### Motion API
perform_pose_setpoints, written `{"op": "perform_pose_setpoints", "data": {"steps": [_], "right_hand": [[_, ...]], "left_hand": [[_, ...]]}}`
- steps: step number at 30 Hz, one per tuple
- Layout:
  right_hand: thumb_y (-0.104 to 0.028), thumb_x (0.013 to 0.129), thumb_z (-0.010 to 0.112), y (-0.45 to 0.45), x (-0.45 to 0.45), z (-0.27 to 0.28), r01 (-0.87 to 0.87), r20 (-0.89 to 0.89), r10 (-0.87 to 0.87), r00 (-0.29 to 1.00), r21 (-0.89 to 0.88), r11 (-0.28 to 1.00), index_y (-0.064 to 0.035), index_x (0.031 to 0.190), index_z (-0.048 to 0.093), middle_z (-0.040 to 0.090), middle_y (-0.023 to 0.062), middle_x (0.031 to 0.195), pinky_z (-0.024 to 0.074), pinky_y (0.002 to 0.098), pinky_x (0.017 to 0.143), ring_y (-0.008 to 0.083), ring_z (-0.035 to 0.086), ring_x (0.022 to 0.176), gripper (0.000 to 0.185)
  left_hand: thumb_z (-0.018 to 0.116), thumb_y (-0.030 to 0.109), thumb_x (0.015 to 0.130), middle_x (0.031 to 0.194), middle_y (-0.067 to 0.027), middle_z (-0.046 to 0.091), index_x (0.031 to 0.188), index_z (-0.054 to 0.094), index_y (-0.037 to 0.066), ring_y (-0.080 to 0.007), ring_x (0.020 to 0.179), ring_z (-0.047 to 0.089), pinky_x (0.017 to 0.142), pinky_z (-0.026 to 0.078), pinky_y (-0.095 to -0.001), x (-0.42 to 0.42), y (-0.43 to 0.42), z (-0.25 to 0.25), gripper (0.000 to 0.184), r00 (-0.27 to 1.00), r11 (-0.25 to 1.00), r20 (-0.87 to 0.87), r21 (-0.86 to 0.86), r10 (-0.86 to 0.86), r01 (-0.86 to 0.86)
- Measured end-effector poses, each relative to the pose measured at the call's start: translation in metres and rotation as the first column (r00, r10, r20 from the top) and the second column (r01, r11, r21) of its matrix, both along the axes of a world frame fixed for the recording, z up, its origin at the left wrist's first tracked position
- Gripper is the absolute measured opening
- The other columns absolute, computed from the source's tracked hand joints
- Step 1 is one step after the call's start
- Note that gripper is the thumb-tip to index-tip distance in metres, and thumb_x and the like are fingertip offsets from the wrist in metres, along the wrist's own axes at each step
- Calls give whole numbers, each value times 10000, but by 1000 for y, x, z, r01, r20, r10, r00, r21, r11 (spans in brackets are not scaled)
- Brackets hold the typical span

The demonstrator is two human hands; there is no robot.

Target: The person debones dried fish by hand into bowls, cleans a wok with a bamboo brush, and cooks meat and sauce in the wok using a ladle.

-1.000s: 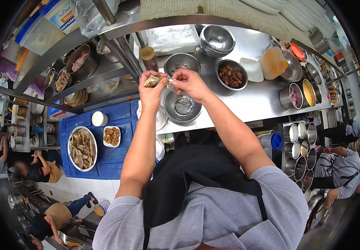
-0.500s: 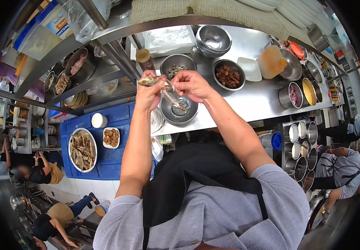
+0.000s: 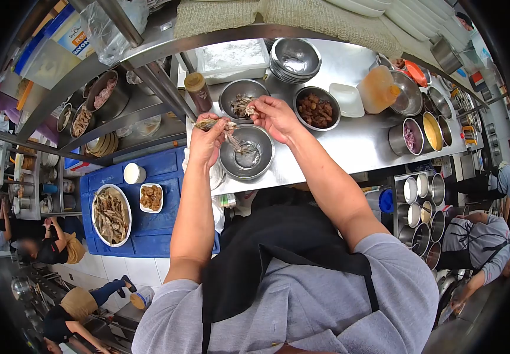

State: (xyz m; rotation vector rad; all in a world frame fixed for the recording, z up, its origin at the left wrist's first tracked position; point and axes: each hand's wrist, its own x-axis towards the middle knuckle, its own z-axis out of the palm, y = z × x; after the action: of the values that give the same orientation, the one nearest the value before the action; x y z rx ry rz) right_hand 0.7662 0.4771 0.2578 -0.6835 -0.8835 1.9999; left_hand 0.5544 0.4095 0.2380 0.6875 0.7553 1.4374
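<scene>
My left hand [image 3: 206, 141] pinches a small fish [image 3: 231, 138] whose bare backbone hangs over the near metal bowl [image 3: 261, 168]. In that bowl lie a few thin scraps. Held closed on a bit of fish flesh [image 3: 251, 109], my right hand [image 3: 277, 120] is at the right edge of the farther metal bowl [image 3: 230, 89], which holds pale flesh pieces. To the right stands a bowl of dark brown chunks [image 3: 316, 110]. On the blue lid at the left are a white bowl of whole dried fish [image 3: 112, 215] and a small dish of brown pieces [image 3: 150, 197].
Behind the bowls are a white tub of powder [image 3: 231, 58], a brown-filled bottle [image 3: 198, 91] and stacked metal bowls [image 3: 295, 58]. A white dish [image 3: 346, 100] and an orange-tinted jug [image 3: 377, 88] stand right. A metal shelf frame [image 3: 155, 82] rises left. Several people work farther off.
The backbone has come into view below the fish. My right hand has moved away from my left with a bit of flesh. The view has shifted slightly.
</scene>
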Motion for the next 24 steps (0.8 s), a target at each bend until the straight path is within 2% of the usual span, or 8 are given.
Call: {"op": "perform_pose_setpoints", "data": {"steps": [6,8,10,12,14,16,20,24], "right_hand": [[-70,936,617,3,-16,-2,143,171,-151,974,58,988,30,975,647,659,76,918,540,247,659,121,618,736,111],[-59,931,619,2,-18,-2,145,168,-155,974,67,987,32,974,648,660,79,921,540,248,661,123,619,740,105],[-48,926,621,-4,-22,2,145,166,-155,974,73,987,35,973,650,660,81,923,541,250,662,124,621,743,99],[-30,918,623,-10,-25,6,119,162,-136,977,108,987,37,983,649,662,84,917,540,250,665,126,623,750,96],[-20,915,621,-15,-28,11,121,186,-145,972,133,984,36,976,651,662,82,906,539,248,663,123,622,749,88],[-9,911,619,-16,-31,13,126,208,-157,966,157,980,35,969,654,662,81,895,538,247,661,121,621,749,81],[0,904,618,-20,-35,15,156,293,-227,929,247,956,31,938,661,658,73,870,535,246,652,109,613,731,63],[-15,883,647,-23,-36,10,143,327,-256,910,332,932,22,922,659,650,55,823,520,255,618,100,598,699,55]], "left_hand": [[608,-21,884,1028,-114,618,1120,446,74,-225,955,633,863,545,-412,7,-8,7,301,1000,994,1,-105,14,-14],[616,6,880,958,-88,623,1086,482,71,-210,866,643,785,570,-402,12,-10,13,254,999,992,12,-117,41,-39],[627,52,881,918,-75,636,1012,533,72,-219,821,661,693,590,-421,11,-8,10,162,991,984,-132,-178,-36,12],[645,79,881,877,-54,644,994,588,60,-183,754,660,592,583,-369,23,-5,11,128,987,981,-158,-191,16,-47],[656,78,882,860,-55,641,1065,614,39,-136,724,634,516,553,-272,33,-4,19,191,918,986,-378,-65,119,-154],[668,90,873,852,-54,651,1095,647,34,-123,711,629,524,559,-275,37,-4,19,230,907,984,-397,-51,139,-173],[703,155,847,835,-88,690,945,699,36,-133,699,657,545,554,-278,40,-5,21,154,756,968,-625,-8,192,-252],[688,197,848,786,-133,694,935,697,32,-199,686,676,602,528,-331,43,-7,27,187,583,953,-782,45,221,-300]]}}
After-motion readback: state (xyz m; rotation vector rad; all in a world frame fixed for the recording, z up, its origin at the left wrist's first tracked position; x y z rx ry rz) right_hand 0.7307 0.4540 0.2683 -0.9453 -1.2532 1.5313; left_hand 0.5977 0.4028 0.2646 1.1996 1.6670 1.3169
